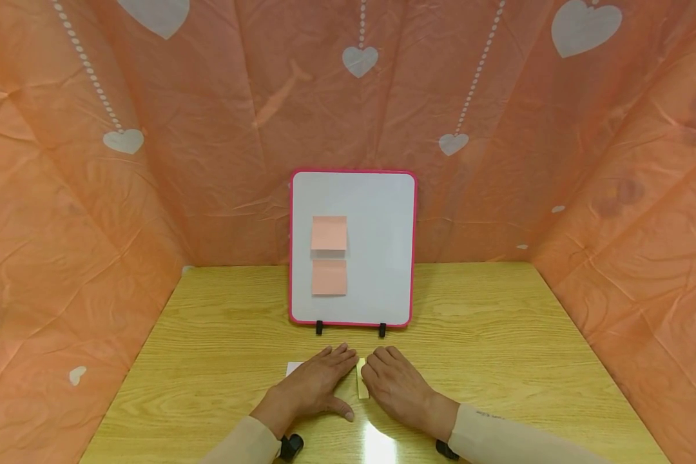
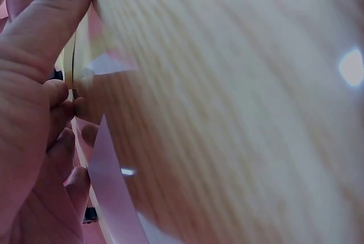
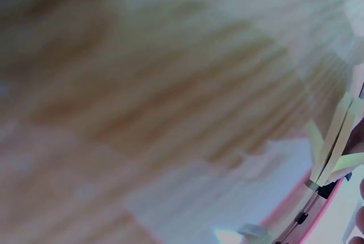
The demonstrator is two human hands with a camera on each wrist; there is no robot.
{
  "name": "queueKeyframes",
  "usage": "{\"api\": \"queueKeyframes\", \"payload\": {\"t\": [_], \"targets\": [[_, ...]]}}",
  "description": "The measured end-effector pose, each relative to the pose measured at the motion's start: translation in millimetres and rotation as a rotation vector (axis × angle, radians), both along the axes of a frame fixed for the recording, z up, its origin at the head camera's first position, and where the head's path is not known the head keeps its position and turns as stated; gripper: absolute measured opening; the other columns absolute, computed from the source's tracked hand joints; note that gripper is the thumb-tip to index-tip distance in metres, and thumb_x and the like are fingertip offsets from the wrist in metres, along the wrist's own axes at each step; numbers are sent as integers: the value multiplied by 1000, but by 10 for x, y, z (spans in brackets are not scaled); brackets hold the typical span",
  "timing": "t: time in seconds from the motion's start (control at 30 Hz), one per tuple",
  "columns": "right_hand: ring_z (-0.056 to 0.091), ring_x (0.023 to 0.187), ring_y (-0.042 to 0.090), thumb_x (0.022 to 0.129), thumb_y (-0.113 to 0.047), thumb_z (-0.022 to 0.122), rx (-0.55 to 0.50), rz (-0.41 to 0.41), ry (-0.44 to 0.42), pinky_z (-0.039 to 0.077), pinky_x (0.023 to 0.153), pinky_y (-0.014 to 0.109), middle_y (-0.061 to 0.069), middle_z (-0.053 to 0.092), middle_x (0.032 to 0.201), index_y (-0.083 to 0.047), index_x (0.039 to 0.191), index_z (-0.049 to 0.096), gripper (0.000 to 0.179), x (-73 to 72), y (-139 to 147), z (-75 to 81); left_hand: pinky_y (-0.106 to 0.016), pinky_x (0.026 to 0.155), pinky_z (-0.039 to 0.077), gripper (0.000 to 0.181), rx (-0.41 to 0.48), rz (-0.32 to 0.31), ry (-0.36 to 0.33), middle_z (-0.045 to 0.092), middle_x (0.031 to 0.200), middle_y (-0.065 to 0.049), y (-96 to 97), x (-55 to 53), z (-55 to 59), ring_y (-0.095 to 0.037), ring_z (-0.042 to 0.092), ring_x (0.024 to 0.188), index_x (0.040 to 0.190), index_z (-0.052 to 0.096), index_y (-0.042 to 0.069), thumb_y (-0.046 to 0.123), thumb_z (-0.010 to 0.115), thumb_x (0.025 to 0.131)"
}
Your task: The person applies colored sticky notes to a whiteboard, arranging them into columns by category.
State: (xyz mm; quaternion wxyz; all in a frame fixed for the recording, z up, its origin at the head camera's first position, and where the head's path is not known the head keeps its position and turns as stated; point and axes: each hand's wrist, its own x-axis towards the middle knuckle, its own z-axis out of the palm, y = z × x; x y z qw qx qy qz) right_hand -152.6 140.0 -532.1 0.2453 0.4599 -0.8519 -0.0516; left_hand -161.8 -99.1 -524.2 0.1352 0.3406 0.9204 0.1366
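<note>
A strip of a yellow sticky note pad (image 1: 362, 380) shows on the table between the two hands. My right hand (image 1: 397, 390) has its fingers curled at the pad's right side and pinches a yellow note there; the fingertips are hidden in the head view. In the right wrist view, the pad's pale yellow edge (image 3: 336, 141) appears with a sheet bent away from it. My left hand (image 1: 319, 385) lies with straight fingers at the pad's left side, thumb spread. Under it, a pale sheet (image 1: 292, 367) peeks out, pinkish (image 2: 111, 193) in the left wrist view.
Behind the hands a pink-framed whiteboard (image 1: 377, 258) stands on black feet (image 1: 382, 330). It bears an upper pink sticky note (image 1: 328, 233) and a lower pink note (image 1: 328, 278) on its left half. Orange cloth (image 1: 348, 116) with hearts surrounds the wooden table (image 1: 220, 335).
</note>
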Motion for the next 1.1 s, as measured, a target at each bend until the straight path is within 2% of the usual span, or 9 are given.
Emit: {"api": "queueKeyframes", "payload": {"t": [0.07, 0.2, 0.33, 0.57, 0.73, 0.83, 0.87, 1.07, 1.1], "targets": [[48, 84, 17, 114, -22, 26, -13, -3, -3, 44, 78, 30, -2, 51, 85, -15, 87, 49, 37, 1, -2, -2, -43, 133, 23, 112, 2, 0, 1, 35, 171, -4, 1, -1, -3, -21, 26, 162, 165, 37, 11, 75, 71, 79], [46, 82, 16, 109, -22, 45, -31, -4, -14, 41, 76, 29, -3, 50, 84, -15, 86, 48, 25, 1, 0, -8, -43, 133, 23, 112, -1, -6, 12, 35, 171, -5, 2, -2, 0, -22, 26, 162, 164, 37, 10, 76, 70, 79], [45, 81, 16, 103, -23, 57, -40, -5, -26, 39, 75, 29, -3, 49, 84, -15, 85, 47, 22, 2, 4, -8, -43, 133, 24, 110, -28, -23, 48, 36, 171, -6, 8, 5, 2, -23, 27, 161, 164, 38, 9, 77, 67, 82], [45, 80, 15, 100, -23, 68, -73, -2, -24, 36, 72, 27, -4, 49, 83, -15, 85, 48, 26, 4, 5, -10, -42, 133, 25, 105, -74, -53, 118, 35, 172, -6, 19, 66, 5, -23, 27, 161, 165, 36, 9, 80, 56, 89], [46, 80, 15, 97, -24, 72, -82, -4, -17, 36, 72, 27, -5, 50, 83, -16, 85, 50, 26, 5, 5, -22, -42, 132, 27, 102, -58, -57, 157, 37, 171, -7, -3, 110, 11, -24, 30, 161, 164, 38, 9, 78, 56, 91], [46, 80, 14, 97, -24, 73, -92, -6, -19, 36, 72, 27, -5, 51, 84, -16, 85, 50, 27, 6, -1, -30, -42, 131, 29, 95, -39, -60, 190, 41, 169, -7, -52, 160, 17, -25, 32, 159, 162, 41, 8, 72, 58, 95], [45, 80, 14, 100, -24, 69, -93, -8, -19, 35, 71, 27, -5, 50, 84, -16, 85, 50, 26, 6, -2, -32, -42, 131, 29, 91, -34, -63, 204, 42, 168, -7, -74, 186, 21, -25, 34, 159, 161, 43, 8, 69, 59, 96], [48, 83, 15, 103, -25, 63, -71, -49, -36, 38, 72, 28, -5, 55, 88, -16, 87, 53, 21, 7, -6, -32, -43, 128, 35, 74, -31, -102, 262, 49, 163, -4, -152, 418, 82, -23, 40, 156, 158, 50, 10, 58, 58, 103], [49, 83, 16, 101, -25, 68, -72, -58, -42, 39, 72, 28, -5, 56, 89, -16, 88, 53, 21, 7, -6, -31, -42, 127, 37, 72, -29, -115, 276, 50, 163, -3, -150, 452, 86, -23, 41, 155, 157, 51, 10, 57, 57, 104]]}}
